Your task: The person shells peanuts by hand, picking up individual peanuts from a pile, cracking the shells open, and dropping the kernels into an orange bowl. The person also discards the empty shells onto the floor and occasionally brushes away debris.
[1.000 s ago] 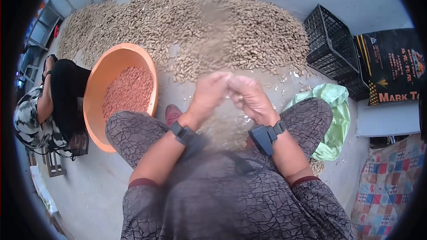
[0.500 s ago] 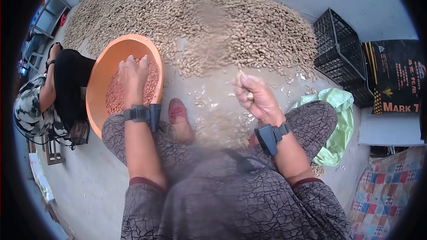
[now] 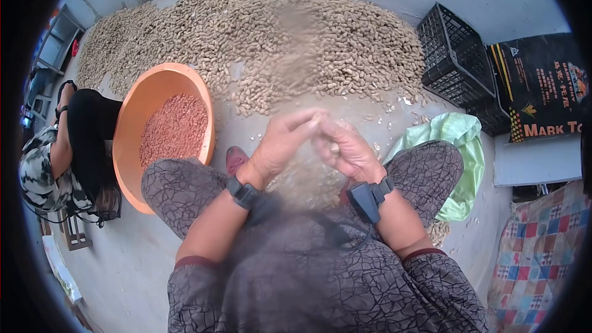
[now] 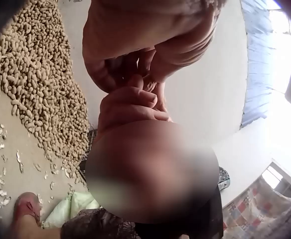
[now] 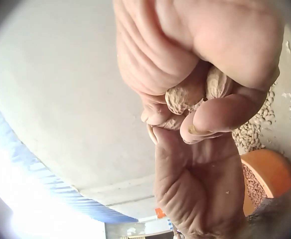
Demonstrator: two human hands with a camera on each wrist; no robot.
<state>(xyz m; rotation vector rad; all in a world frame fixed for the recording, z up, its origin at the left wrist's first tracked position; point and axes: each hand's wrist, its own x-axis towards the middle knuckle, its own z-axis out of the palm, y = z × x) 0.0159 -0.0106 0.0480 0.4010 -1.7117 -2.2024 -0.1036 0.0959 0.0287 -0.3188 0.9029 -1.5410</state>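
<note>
Unshelled peanuts (image 5: 177, 99) sit in the curled fingers of my right hand (image 3: 353, 153), seen closely in the right wrist view. My left hand (image 3: 280, 145) meets it fingertip to fingertip, and both hands pinch a peanut (image 5: 171, 122) between them. The left hand's fingertips are partly hidden behind the right hand. To the left, an orange basin (image 3: 128, 129) holds reddish shelled kernels (image 3: 174, 128). Beyond the hands a wide heap of unshelled peanuts (image 3: 234, 37) lies on the floor. Shell pieces (image 3: 308, 179) lie blurred below the hands.
At the right stand black crates (image 3: 453, 55), a dark printed box (image 3: 546, 86) and a green bag (image 3: 464, 176) beside the knee. A seated person (image 3: 86, 142) is left of the basin. A patterned cloth (image 3: 536, 253) hangs at lower right.
Half a second ago the left hand was over the kernels in the basin; it has come back right to meet the right hand. The right hand has shifted slightly toward it, still holding peanuts.
</note>
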